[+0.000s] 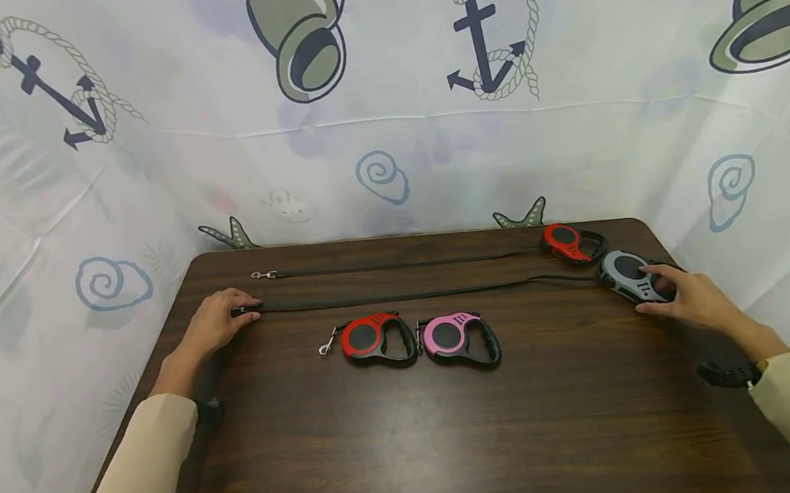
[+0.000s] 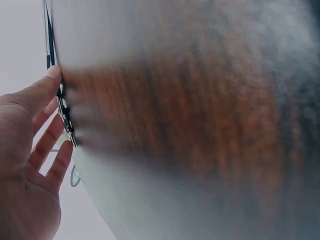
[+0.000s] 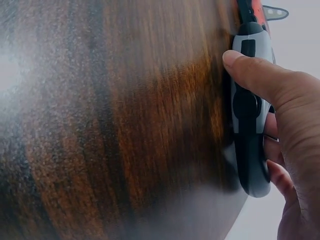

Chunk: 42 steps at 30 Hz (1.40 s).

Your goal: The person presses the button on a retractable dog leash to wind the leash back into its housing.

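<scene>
A grey retractable dog leash (image 1: 628, 275) lies at the table's right side, its black strap (image 1: 400, 297) drawn out straight across to the left. My right hand (image 1: 689, 299) holds the casing, the thumb (image 3: 250, 70) along its near side and the fingers on its far side. At the strap's other end, my left hand (image 1: 215, 324) pinches the strap by its metal clip (image 2: 65, 112), fingers beyond it and thumb (image 2: 50, 77) on the near side. Behind this strap lies a red retractable leash (image 1: 564, 244), its strap likewise stretched left to a silver clip (image 1: 264, 275).
Nearer the middle, another red leash (image 1: 364, 337) and a pink leash (image 1: 448, 335) lie side by side, their straps wound in. A brown wooden table (image 1: 415, 451) carries everything. White patterned cloth (image 1: 388, 176) hangs at the back and both sides.
</scene>
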### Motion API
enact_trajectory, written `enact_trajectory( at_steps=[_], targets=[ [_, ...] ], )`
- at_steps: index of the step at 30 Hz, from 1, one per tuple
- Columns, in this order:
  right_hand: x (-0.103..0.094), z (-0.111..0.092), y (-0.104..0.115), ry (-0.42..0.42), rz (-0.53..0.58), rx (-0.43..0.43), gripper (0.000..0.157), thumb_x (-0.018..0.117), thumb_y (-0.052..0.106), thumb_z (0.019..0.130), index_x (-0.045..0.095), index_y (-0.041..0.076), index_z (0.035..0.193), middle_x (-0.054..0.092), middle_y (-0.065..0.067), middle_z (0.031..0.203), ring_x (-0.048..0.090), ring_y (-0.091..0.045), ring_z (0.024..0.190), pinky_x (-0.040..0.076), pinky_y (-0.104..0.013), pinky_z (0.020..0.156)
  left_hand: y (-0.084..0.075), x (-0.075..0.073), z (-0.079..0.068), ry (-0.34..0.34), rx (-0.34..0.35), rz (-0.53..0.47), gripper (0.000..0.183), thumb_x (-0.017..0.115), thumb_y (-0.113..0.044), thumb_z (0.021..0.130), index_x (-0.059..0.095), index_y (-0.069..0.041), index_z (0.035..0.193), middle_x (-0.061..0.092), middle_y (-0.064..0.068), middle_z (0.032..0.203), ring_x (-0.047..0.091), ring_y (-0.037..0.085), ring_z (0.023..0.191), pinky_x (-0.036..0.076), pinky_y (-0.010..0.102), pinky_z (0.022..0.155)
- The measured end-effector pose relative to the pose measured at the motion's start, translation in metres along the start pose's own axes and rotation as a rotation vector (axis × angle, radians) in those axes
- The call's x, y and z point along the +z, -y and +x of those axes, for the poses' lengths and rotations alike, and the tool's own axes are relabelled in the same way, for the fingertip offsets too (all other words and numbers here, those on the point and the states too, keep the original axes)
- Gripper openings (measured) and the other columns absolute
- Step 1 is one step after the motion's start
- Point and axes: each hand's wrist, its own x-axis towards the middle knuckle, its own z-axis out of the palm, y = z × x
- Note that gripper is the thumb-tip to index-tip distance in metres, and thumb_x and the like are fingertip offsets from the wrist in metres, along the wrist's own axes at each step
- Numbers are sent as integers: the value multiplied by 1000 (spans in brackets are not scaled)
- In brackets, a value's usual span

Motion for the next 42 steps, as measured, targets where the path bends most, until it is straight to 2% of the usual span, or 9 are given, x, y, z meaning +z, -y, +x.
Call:
enact_trajectory(
  at_steps=[14, 21, 34, 39, 42],
  targets=[
    [2, -1, 1, -24, -16, -17, 71, 97, 18, 74, 63, -3, 133, 74, -16, 88, 66, -24, 72, 50, -42, 63, 2, 0, 4, -1, 28, -3, 16, 81, -3, 92, 79, 1, 107, 74, 23, 113, 68, 47, 109, 50, 66, 96],
    [3, -1, 0, -23, -26, -28, 69, 96, 14, 74, 63, -3, 132, 74, -17, 88, 65, -23, 70, 49, -39, 61, 6, 1, 3, -6, 51, 4, 13, 80, -4, 93, 76, 0, 104, 72, 22, 112, 66, 46, 108, 49, 65, 95],
    [-1, -1, 0, -32, -14, -59, 63, 93, 11, 76, 65, -4, 130, 76, -21, 86, 71, -31, 73, 51, -40, 60, 10, -2, -3, 19, 8, -17, 18, 74, -8, 99, 70, 0, 115, 71, 25, 118, 64, 48, 113, 46, 67, 97],
    [-5, -1, 1, -32, 14, -62, 60, 90, 8, 79, 64, -6, 131, 76, -25, 87, 70, -30, 73, 49, -36, 59, 10, -3, -2, 39, -2, -26, 19, 71, -10, 102, 69, 0, 117, 72, 24, 116, 65, 47, 112, 47, 67, 96],
    [-7, 0, 2, -37, 25, -45, 57, 87, 7, 83, 63, -7, 133, 74, -31, 94, 67, -29, 75, 48, -34, 59, 10, -4, -2, 46, 0, -36, 19, 71, -11, 103, 68, 0, 118, 72, 24, 115, 65, 47, 112, 47, 67, 96]
  ],
)
